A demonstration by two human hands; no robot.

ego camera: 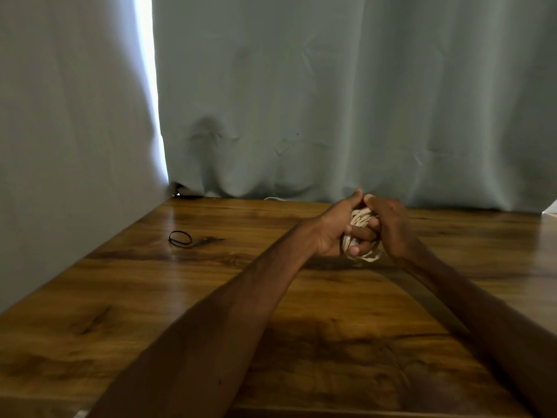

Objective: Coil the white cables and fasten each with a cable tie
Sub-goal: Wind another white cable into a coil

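Observation:
A bundle of coiled white cable (361, 220) is held just above the wooden table (150, 282), right of centre. My left hand (334, 229) wraps around its left side, fingers curled over the loops. My right hand (391, 227) closes on its right side, thumb tips meeting at the top. Most of the coil is hidden between the two hands; a few loops stick out below. A black cable tie (180, 238), looped into a ring with its tail pointing right, lies on the table to the left, apart from both hands.
Grey-green curtains (331, 101) hang right behind the table's far edge and along its left side, with a bright gap (147, 86) between them. Something white (272, 198) peeks out at the far edge under the curtain.

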